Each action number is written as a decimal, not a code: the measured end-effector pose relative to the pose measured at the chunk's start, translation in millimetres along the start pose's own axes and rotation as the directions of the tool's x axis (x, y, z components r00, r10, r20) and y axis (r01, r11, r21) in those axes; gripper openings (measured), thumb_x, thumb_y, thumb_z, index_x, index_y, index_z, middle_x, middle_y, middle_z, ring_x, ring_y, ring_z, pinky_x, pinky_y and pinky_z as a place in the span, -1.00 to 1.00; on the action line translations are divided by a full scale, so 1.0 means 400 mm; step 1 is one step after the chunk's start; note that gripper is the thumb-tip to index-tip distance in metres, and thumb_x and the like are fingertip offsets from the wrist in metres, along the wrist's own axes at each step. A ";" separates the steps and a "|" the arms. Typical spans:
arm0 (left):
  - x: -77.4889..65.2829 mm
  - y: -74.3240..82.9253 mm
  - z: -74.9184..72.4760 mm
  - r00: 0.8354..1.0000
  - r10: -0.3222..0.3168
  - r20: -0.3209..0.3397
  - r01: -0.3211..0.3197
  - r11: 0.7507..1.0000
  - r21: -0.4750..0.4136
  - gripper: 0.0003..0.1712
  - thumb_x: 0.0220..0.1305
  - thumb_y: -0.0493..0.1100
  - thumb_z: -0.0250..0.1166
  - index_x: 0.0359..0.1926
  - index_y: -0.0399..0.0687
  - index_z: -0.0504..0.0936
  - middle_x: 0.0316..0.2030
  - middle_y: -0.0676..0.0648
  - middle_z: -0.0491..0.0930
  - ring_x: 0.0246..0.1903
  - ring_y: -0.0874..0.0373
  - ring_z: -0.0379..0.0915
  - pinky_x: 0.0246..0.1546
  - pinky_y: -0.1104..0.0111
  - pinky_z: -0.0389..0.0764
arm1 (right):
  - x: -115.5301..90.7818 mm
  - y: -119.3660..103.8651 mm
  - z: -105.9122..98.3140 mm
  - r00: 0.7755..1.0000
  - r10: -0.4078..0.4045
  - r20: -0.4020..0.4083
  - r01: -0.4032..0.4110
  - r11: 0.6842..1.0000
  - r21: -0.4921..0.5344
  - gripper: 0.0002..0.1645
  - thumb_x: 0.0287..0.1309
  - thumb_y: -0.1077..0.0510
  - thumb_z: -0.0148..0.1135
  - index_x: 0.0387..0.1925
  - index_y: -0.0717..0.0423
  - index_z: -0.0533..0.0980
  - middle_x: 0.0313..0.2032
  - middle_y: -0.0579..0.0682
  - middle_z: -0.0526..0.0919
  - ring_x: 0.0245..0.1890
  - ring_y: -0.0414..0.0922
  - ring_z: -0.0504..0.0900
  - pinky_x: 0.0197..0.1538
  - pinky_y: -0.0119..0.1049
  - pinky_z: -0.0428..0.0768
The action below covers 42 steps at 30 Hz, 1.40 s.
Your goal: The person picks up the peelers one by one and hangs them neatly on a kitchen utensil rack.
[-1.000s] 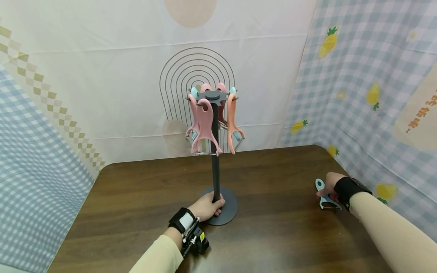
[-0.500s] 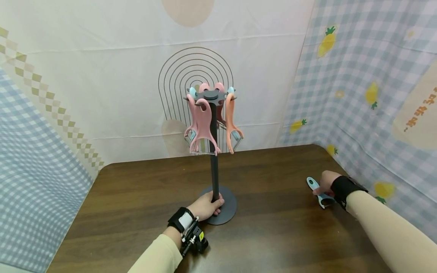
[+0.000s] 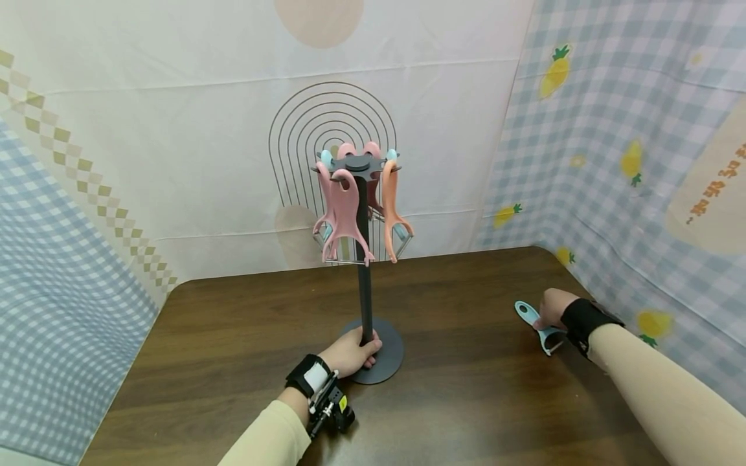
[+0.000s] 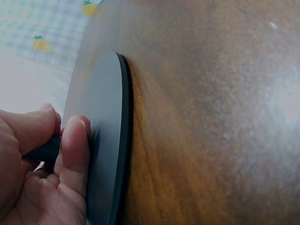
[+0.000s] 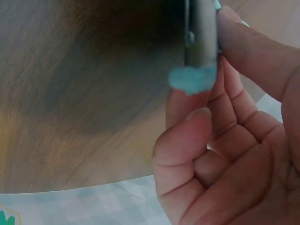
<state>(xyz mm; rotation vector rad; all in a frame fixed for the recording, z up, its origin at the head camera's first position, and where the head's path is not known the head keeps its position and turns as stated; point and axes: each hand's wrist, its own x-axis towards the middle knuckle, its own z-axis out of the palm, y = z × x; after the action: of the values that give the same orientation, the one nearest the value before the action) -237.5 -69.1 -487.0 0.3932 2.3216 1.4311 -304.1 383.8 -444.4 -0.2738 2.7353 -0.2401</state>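
Observation:
In the head view my left hand (image 3: 347,353) grips the dark post (image 3: 364,291) of a stand just above its round base (image 3: 392,353). The left wrist view shows the thumb and fingers wrapped round the post beside the base's dark disc (image 4: 105,140). Several peelers hang from hooks at the top, among them a pink peeler (image 3: 346,213) and an orange peeler (image 3: 388,200). At the right, my right hand (image 3: 553,307) pinches a light blue peeler (image 3: 530,316), handle end pointing away. The right wrist view shows its metal blade (image 5: 200,37) close up, blurred.
A dark wooden table (image 3: 233,336) lies under everything. White cloth (image 3: 204,162) hangs behind it, and blue checked cloth (image 3: 612,194) closes off the right side. More checked cloth (image 3: 70,291) hangs at the left.
My right hand has shifted a little left with the blue peeler, which has turned so its handle end points further left. The left hand keeps its grip on the post.

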 end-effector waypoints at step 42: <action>-0.008 0.002 -0.002 1.000 0.012 0.003 -0.012 1.000 0.005 -0.82 0.47 -0.17 0.09 -0.19 -0.24 0.45 -0.46 -0.10 0.52 -0.45 0.15 0.50 -0.36 0.30 0.57 | -0.231 -0.587 -0.321 0.576 -0.434 -0.693 0.778 0.552 0.301 -0.93 0.26 0.25 0.25 -0.25 0.11 0.50 -0.44 0.04 0.56 -0.56 -0.13 0.37 -0.49 -0.33 0.30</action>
<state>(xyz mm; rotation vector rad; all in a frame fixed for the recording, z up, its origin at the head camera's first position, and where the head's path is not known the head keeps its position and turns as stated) -235.1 -70.6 -485.6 0.4113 2.3249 1.4294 -232.7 193.9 -246.6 -1.2004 2.7371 -1.5775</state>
